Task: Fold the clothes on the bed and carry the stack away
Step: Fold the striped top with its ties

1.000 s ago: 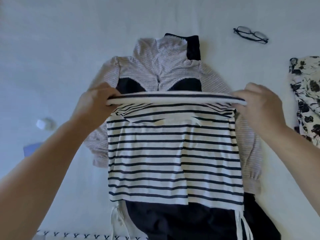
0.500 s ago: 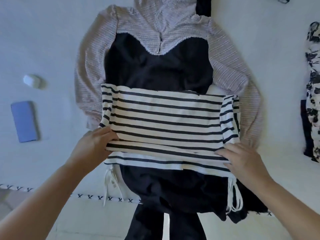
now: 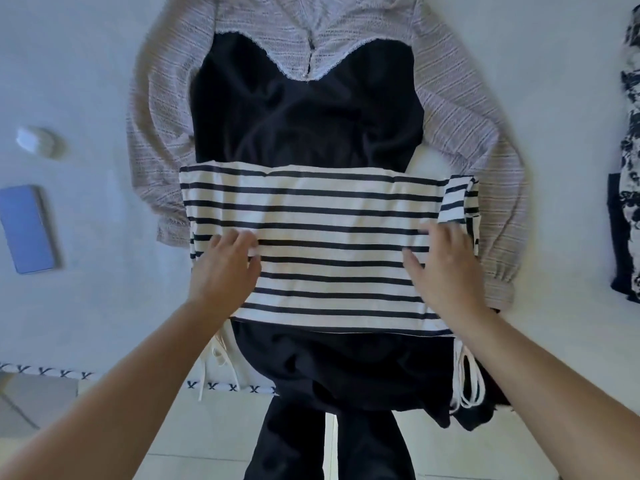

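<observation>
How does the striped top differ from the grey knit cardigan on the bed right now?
The striped top is folded into a compact band; the grey knit cardigan lies spread out with sleeves extended. The striped top has bold dark stripes on white; the cardigan is a pale, finely lined knit. The top lies uppermost, both hands on it; the cardigan lies beneath. Both lie flat on the bed.

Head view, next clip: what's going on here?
A person is folding a striped top on a white bed. Both hands lie on it, the left hand near its left edge and the right hand near its right. The top is folded into a band, lying over a dark garment and a knit cardigan.
</observation>
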